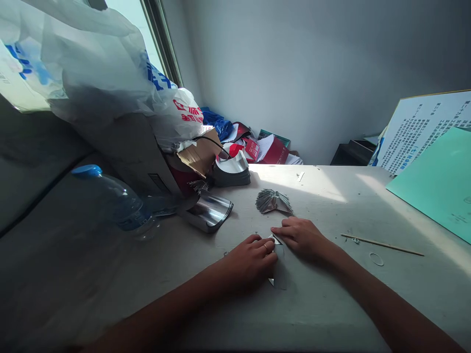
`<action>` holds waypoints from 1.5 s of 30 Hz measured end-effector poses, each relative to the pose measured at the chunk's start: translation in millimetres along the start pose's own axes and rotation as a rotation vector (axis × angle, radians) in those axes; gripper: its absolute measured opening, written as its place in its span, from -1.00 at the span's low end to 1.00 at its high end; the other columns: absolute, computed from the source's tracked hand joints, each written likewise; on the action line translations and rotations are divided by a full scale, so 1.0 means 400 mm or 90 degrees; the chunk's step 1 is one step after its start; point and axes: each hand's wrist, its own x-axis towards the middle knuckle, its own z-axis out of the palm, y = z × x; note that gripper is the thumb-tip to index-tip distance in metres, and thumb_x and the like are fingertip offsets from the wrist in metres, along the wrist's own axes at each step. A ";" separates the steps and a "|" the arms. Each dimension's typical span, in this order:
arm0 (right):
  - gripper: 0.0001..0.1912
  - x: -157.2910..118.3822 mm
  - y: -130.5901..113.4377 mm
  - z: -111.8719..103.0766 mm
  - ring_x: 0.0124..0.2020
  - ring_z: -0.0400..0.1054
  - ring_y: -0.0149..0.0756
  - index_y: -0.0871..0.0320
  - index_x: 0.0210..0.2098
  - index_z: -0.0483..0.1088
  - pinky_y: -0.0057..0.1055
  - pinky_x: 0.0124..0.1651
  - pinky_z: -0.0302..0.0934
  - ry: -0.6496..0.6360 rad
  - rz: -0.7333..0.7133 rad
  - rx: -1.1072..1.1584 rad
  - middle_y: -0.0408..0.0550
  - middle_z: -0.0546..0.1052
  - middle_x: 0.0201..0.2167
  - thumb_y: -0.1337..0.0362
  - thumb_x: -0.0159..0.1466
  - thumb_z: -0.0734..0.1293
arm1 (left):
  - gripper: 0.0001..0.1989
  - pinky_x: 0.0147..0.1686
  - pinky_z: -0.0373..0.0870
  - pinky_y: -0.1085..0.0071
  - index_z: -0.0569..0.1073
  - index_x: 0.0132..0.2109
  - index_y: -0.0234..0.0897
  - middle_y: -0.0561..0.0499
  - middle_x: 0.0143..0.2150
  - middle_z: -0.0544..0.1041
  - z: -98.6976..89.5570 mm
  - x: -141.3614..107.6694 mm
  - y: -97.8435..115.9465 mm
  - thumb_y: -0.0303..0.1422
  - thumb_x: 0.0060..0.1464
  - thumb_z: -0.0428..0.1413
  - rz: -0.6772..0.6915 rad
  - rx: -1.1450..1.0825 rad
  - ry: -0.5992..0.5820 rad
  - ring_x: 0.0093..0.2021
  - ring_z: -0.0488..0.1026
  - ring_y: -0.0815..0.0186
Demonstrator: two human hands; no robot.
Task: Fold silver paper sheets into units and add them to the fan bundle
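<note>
A small folded piece of silvery paper [274, 239] lies on the pale tabletop [324, 196], with a thin translucent sheet [280, 271] showing beneath it. My left hand [250, 262] curls over the piece, its fingers pressing on it, and wears a ring. My right hand [300, 238] lies flat-fingered beside it, fingertips at the piece's upper edge. Just beyond both hands sits a fan-shaped bundle of folded silver strips [274, 202]. A curved stack of shiny silver strips [209, 211] lies further left.
A blue-capped plastic water bottle [121, 201] lies at the table's left, below a large plastic bag [91, 63]. Papers and red boxes [267, 149] are heaped at the back. A bamboo skewer [382, 244], a rubber band [377, 259] and a green board [434, 181] lie right.
</note>
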 end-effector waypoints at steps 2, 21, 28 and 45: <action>-0.64 -0.005 0.004 0.002 -0.23 0.33 -0.24 0.02 0.16 0.46 -0.35 -0.25 0.06 0.029 -0.008 0.024 -0.03 0.52 -0.22 0.25 0.45 0.20 | -0.93 0.15 0.28 0.22 0.36 -0.16 -0.26 -0.12 -0.01 0.47 -0.002 0.001 -0.001 -0.35 0.30 0.05 -0.003 -0.005 -0.001 0.04 0.43 0.17; -0.72 0.005 0.000 0.011 -0.27 0.42 -0.31 -0.09 -0.09 0.60 -0.38 -0.25 0.08 0.041 0.021 0.093 -0.15 0.61 -0.27 0.32 0.35 0.29 | -0.92 0.11 0.29 0.25 0.36 -0.19 -0.24 -0.08 -0.03 0.47 0.007 0.007 -0.015 -0.35 0.26 0.11 -0.018 -0.066 0.011 0.01 0.44 0.21; -0.76 -0.010 0.004 -0.013 -0.23 0.42 -0.30 0.09 -0.02 0.53 -0.35 -0.15 0.18 0.046 -0.030 0.160 -0.06 0.59 -0.18 0.28 0.40 0.26 | -0.86 0.11 0.31 0.24 0.38 -0.03 -0.22 -0.09 0.09 0.45 -0.007 0.002 -0.047 -0.41 0.26 0.08 -0.083 -0.090 0.008 0.07 0.44 0.20; -0.81 -0.018 -0.042 -0.002 -0.27 0.30 -0.25 0.15 -0.18 0.42 -0.35 -0.29 0.12 0.024 -0.252 0.011 0.00 0.49 -0.19 0.18 0.29 0.39 | -0.94 0.04 0.29 0.30 0.42 -0.13 -0.25 -0.08 0.08 0.47 -0.018 0.001 -0.062 -0.43 0.25 0.08 -0.143 -0.153 0.029 0.03 0.44 0.23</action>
